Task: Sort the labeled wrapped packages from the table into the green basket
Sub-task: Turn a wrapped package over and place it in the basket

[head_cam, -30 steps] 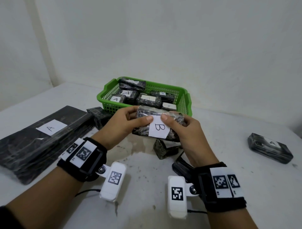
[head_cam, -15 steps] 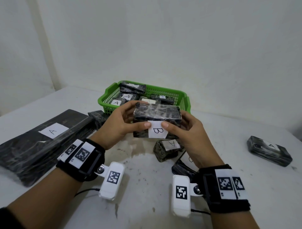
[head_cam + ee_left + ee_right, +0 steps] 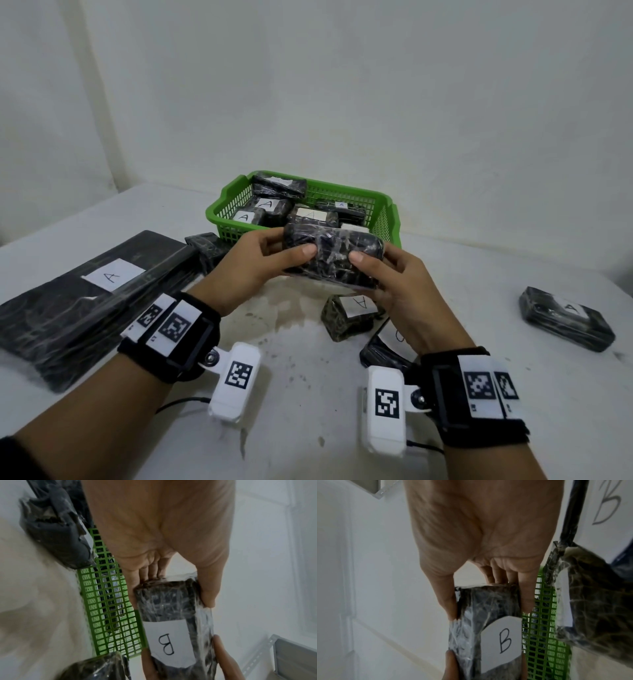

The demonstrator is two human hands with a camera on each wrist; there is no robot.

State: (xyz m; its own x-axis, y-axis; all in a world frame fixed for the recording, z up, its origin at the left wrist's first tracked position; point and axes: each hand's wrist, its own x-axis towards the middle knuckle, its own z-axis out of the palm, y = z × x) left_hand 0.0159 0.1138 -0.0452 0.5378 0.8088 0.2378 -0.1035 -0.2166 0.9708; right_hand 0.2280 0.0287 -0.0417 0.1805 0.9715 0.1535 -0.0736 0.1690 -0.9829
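Left hand (image 3: 255, 262) and right hand (image 3: 394, 279) each hold a thumb-and-fingers grip, forearms converging forward.

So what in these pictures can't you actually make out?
- Held package: head view hides its label, which faces away; only the wrist views show the B.
- Package under the right hand: that wrist covers most of its label in the head view.
- Green basket: the label on the rear package is too small to read.
- Basket's near right corner: the held package blocks it.
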